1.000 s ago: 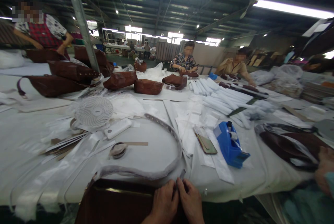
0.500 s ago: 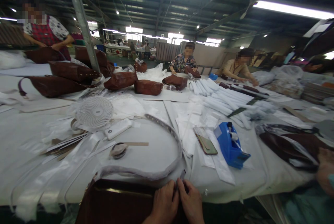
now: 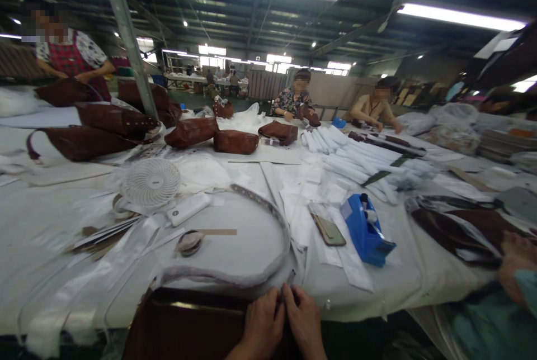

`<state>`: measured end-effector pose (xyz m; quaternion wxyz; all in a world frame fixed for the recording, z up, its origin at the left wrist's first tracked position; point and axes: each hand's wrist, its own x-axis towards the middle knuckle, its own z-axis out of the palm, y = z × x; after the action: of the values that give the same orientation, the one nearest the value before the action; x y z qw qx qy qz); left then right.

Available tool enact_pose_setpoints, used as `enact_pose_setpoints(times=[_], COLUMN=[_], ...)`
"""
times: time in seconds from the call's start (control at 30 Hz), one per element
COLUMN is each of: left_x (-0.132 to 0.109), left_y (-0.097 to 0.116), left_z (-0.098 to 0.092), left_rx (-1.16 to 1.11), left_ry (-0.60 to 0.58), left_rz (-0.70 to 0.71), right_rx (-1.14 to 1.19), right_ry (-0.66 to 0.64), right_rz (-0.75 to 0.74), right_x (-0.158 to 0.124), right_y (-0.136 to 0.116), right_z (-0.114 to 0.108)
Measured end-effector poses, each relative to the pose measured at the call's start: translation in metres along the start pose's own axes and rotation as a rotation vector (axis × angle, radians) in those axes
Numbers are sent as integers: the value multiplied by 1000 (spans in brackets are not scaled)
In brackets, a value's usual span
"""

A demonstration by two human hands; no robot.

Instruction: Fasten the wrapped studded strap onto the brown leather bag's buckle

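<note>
Evidently, the dark brown bag (image 3: 188, 321) sits at the near edge of the tabletop (image 3: 230, 212), its lower part out of view. The left hand (image 3: 265, 315) and right hand (image 3: 302, 312) are both closed, fingertips together at the bag's right end. What they pinch is hidden; only a small dark tip (image 3: 291, 276) shows just beyond them. If that piece is small, a loose pinch could let it slip. From the bag's left end, a wrapped strap (image 3: 287, 240) loops onto the tabletop; a tug on the bag could drag it into the tape roll (image 3: 190, 243) lying inside the loop. The bag could also slide off the near edge if both hands let go. Rightward stands a blue dispenser (image 3: 367, 231); near the right-hand corner, a co-worker's hand (image 3: 518, 254) is at another brown bag (image 3: 444, 231).
</note>
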<state>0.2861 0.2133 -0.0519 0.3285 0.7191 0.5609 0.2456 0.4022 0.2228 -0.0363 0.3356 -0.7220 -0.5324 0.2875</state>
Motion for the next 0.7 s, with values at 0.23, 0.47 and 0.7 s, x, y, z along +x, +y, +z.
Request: enact_pose_setpoints(times=[0.23,0.47,0.7], left_x=[3,-21,-104], left_y=[0,-1,-97], left_z=[0,-37,-85], left_rx=[-95,-252,539], left_ry=[-19,-50,248], left_rz=[-20,37,515], right_rx=[105,331,521], right_ry=[41,5,60], right_rz=[-11,104,188], right_x=[0,6,-6], right_y=[-3,5,-3], right_z=[-3,-9,-30])
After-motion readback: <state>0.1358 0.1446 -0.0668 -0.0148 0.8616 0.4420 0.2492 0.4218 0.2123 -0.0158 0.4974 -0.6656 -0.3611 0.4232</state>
